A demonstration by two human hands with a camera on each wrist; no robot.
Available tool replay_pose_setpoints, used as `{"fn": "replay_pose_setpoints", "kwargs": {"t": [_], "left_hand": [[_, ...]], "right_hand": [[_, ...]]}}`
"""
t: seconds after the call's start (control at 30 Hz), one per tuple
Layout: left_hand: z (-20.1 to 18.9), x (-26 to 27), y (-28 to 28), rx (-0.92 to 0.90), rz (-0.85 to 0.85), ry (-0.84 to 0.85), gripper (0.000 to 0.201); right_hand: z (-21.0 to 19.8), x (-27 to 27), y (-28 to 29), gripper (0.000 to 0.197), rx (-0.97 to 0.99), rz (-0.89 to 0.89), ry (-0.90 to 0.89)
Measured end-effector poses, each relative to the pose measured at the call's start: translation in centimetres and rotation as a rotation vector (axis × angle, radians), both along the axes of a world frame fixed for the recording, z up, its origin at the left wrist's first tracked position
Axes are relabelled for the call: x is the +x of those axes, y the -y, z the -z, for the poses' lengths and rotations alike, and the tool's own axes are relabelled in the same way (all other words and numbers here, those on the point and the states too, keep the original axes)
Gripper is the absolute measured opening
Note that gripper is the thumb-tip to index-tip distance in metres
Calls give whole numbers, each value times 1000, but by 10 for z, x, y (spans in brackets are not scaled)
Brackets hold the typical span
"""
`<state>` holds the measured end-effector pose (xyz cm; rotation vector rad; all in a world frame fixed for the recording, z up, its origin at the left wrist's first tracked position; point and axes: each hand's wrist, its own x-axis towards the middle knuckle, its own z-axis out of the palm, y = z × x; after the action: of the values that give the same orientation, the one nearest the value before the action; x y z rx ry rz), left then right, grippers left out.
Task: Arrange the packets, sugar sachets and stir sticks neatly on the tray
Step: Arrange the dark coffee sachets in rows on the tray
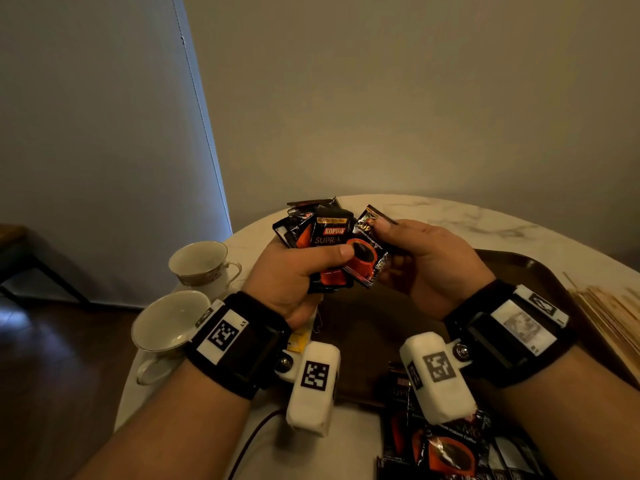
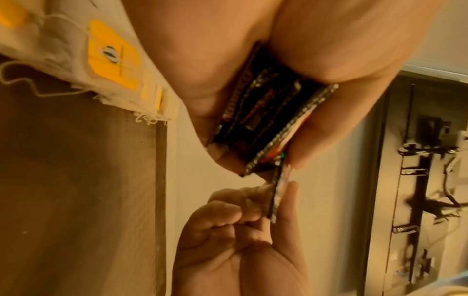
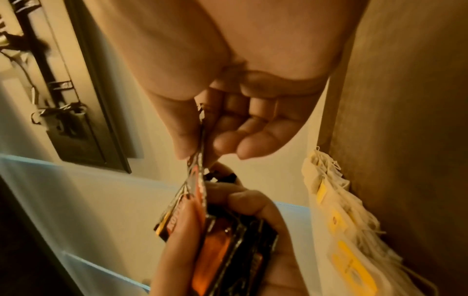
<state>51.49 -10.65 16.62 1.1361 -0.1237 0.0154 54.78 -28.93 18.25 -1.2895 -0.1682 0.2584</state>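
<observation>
Coffee packets: a bundle of black and orange foil sachets (image 1: 322, 237), fanned unevenly, held upright in the air above the table and in front of the dark brown tray (image 1: 540, 271).
Left hand: the left hand (image 1: 294, 275) is clenched around the bundle, thumb pressed across the front packet and fingers wrapped behind; the left wrist view shows the packet edges stacked side by side between thumb and fingers.
Right hand: the right hand (image 1: 426, 261) pinches one single packet (image 1: 369, 247) between thumb and forefinger near its upper corner; the other fingers are loosely curled and hold nothing. This packet overlaps the front of the bundle.
More packets: a loose, untidy heap (image 1: 446, 448) lies at the near edge of the table, just below the tray.
Stir sticks: a pile of pale wooden sticks (image 1: 613, 317) lies on the right side of the tray.
Tea bags: paper sachets with yellow tags (image 3: 352, 258) lie at the tray's left edge, mostly hidden under the left wrist in the head view.
Cups: two white cups (image 1: 197, 261) stand on the table to the left, off the tray.
Handling: the packets look light, thin and flexible, with slick foil faces and crimped ends, so a stack is likely to slide and fan out.
Where to hold: probably best gripped across the flat faces, thumb in front and fingers behind, squaring the edges before laying them down.
</observation>
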Motion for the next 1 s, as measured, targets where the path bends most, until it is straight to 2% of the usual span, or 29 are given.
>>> {"fn": "replay_pose_setpoints", "kwargs": {"t": [0.2, 0.33, 0.43, 0.53, 0.63, 0.73, 0.9, 1.0], "left_hand": [[1, 4, -1, 18, -114, 47, 54], [2, 8, -5, -4, -214, 44, 58], [0, 9, -6, -12, -294, 32, 58], [0, 12, -10, -35, -465, -14, 59], [2, 16, -14, 21, -574, -7, 51], [4, 21, -17, 67, -630, -18, 42], [8, 26, -22, 111, -666, -49, 54], [11, 28, -23, 116, -667, -47, 55]], "right_hand": [[-4, -1, -1, 51, 57, -9, -86], [-5, -7, -5, 35, -26, -117, -30], [-7, -3, -8, 25, -30, -20, -28], [-12, 15, -11, 15, -39, 112, -69], [-3, 50, -15, 20, -156, 173, -149], [13, 79, -20, 28, -366, 218, -219], [22, 101, -35, 10, -620, 199, -229], [23, 109, -36, 12, -703, 199, -229]]}}
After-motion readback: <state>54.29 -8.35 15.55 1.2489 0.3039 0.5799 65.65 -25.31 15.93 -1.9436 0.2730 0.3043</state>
